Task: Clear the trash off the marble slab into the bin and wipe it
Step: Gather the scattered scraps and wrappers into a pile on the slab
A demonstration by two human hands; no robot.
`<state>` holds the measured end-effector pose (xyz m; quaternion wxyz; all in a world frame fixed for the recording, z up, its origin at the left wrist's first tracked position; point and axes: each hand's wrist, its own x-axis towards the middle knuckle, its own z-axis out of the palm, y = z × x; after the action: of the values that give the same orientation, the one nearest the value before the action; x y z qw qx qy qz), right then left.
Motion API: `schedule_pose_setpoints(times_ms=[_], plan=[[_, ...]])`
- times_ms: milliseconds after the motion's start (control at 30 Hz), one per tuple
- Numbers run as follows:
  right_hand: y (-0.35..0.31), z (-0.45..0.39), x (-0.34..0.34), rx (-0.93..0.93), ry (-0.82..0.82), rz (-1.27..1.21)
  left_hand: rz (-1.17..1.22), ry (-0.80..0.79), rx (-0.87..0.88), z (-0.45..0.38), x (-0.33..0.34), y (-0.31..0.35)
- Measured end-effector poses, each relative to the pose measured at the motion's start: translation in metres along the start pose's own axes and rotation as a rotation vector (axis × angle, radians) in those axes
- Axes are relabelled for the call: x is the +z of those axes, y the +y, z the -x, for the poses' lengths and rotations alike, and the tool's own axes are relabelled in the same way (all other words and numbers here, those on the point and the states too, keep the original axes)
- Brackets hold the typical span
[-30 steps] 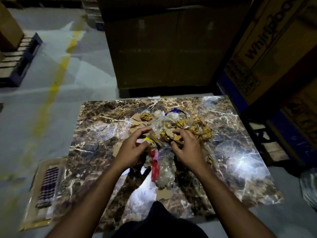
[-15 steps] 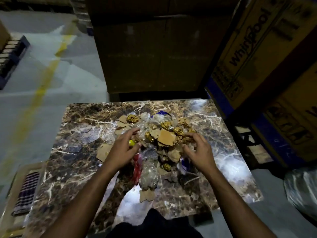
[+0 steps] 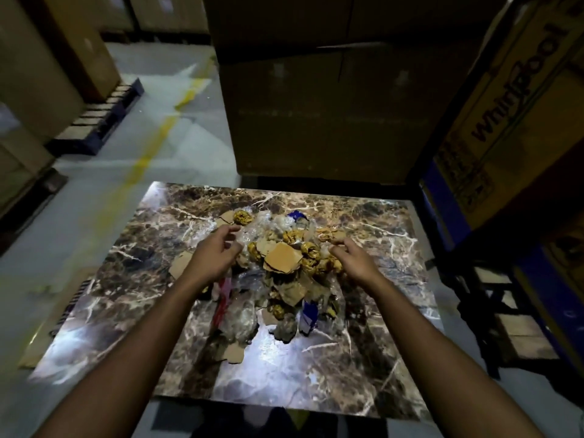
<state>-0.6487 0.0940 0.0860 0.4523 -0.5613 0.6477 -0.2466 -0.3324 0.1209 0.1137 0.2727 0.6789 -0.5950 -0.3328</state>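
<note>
- Head cam looks down on a brown marble slab (image 3: 363,358) with white veins, filling the middle and lower part of the frame and throwing back a lot of glare.
- Sitting at the centre of the slab is the trash pile (image 3: 284,267): crumpled gold wrappers, torn cardboard bits, clear plastic film, a couple of blue scraps and something red on its lower left side.
- One flat cardboard piece (image 3: 282,258) lies right on top of the heap, tilted a bit.
- Left hand (image 3: 212,255) is at the left edge of the pile, fingers curled with the thumb and forefinger apart. Looks like it's touching the plastic, but I honestly can't tell if it's got hold of anything.
- Right hand (image 3: 351,260) is at the right edge, fingers bent downward onto the gold wrappers. Same deal, can't tell if it's actually gripping one.
- A loose cardboard scrap (image 3: 234,353) lies on its own below the pile, towards the near edge of the slab.
- Another cardboard bit (image 3: 180,263) pokes out just left of the left wrist.
- Upper right of the frame has a big Whirlpool box (image 3: 512,99), and a dark stack of cartons (image 3: 322,105) stands right behind the slab.
- Upper left shows grey floor with a worn yellow line (image 3: 151,147) and a pallet (image 3: 94,121) under more boxes.
</note>
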Motion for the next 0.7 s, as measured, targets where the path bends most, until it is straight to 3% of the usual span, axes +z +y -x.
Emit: schedule_pose_setpoints(times_ms=[100, 233, 333, 467, 700], plan=[[-0.005, -0.013, 0.008, 0.024, -0.060, 0.008, -0.081, -0.031, -0.088, -0.011, 0.006, 0.005], [-0.007, -0.025, 0.021, 0.089, -0.084, -0.012, -0.153, 0.058, -0.314, -0.037, 0.011, -0.008], [-0.014, -0.030, 0.030, 0.128, -0.066, -0.097, 0.044, 0.009, -0.425, -0.051, 0.016, -0.025], [-0.020, -0.032, 0.044, 0.163, -0.120, -0.129, 0.271, -0.072, -0.432, -0.050, 0.024, -0.019], [-0.020, -0.041, 0.075, 0.183, -0.103, -0.051, 0.157, -0.139, -0.399, -0.048, 0.036, -0.022]])
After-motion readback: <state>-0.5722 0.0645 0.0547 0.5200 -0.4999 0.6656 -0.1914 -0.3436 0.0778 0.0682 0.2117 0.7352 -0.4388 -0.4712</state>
